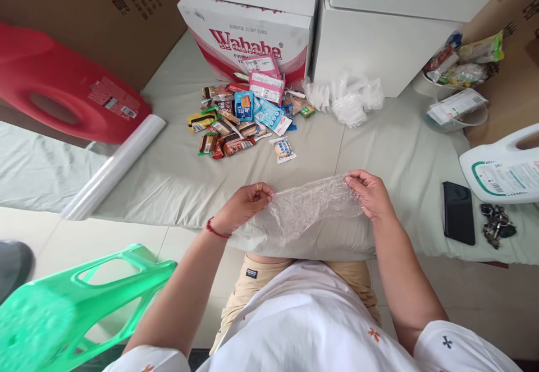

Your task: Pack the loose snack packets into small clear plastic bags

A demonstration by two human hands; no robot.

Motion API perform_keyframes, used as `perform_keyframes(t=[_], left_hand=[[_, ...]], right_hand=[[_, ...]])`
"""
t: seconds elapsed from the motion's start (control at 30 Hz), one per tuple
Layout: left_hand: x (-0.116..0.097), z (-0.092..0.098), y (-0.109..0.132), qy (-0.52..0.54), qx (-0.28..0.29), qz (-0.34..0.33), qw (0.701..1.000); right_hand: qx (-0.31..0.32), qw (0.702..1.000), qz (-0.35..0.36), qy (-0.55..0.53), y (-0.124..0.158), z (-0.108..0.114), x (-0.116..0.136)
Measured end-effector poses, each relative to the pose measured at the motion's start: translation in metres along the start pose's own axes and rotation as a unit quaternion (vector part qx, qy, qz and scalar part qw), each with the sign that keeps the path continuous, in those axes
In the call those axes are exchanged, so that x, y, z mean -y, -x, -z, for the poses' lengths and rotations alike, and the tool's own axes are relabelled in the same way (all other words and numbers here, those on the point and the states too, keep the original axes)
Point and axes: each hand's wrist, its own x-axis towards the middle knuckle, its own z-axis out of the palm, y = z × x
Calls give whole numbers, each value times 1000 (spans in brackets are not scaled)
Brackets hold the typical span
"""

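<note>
A crinkled clear plastic bag (303, 209) is stretched between my two hands near the front edge of the cloth-covered surface. My left hand (248, 205) pinches its left end, and my right hand (370, 192) pinches the upper right corner. Beyond the bag lies a single small snack packet (282, 150). Behind that is a pile of wrapped snacks (229, 125) in several colours, with pink packets (267, 87) on top at the back. A heap of crumpled clear plastic bags (349, 102) sits to the right of the pile.
White boxes (252, 35) stand at the back. On the left are a red jug (76, 86), a roll of plastic film (113, 167) and a green stool (92, 304). To the right are snack-filled containers (457, 116), a white jug (505, 164), a phone (458, 213) and keys (497, 225).
</note>
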Motion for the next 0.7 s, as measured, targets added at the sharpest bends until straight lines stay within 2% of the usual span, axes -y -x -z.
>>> perform_keyframes(t=[0.07,0.13,0.2,0.27,0.37,0.4,0.43,0.47,0.5,0.53,0.57,0.6,0.63,0.7], left_hand=[[-2,17,-2,-38,11,12,999],[-2,31,-5,-76,-20,15,997],[-3,42,-8,-123,-70,11,990],[-7,45,-8,-184,-157,-11,970],[-18,27,4,-253,-336,-93,903],[-22,15,12,-251,-370,-122,886],[-26,1,20,-232,-380,-147,883],[-29,-16,28,-190,-358,-155,901],[-31,-33,35,-128,-294,-148,935],[-32,-50,39,-51,-199,-127,970],[-31,-65,39,18,-89,-75,993],[-30,-79,37,85,-9,-11,996],[-28,-90,32,152,32,47,987],[-23,-103,17,250,29,122,960]], right_hand=[[7,1000,-9,6,-1,-3,-7],[19,1000,-11,17,0,-8,-14],[30,999,-3,25,2,-12,-19],[34,999,8,28,3,-16,-23],[33,999,23,36,6,-19,-27],[33,998,30,41,7,-19,-28],[34,997,39,49,8,-19,-29],[34,996,49,59,10,-20,-30],[34,995,58,69,12,-20,-31],[33,994,66,81,14,-20,-31],[33,993,73,91,16,-20,-31],[34,991,80,100,19,-21,-30],[34,989,88,109,23,-21,-29],[37,985,114,127,31,-21,-24]])
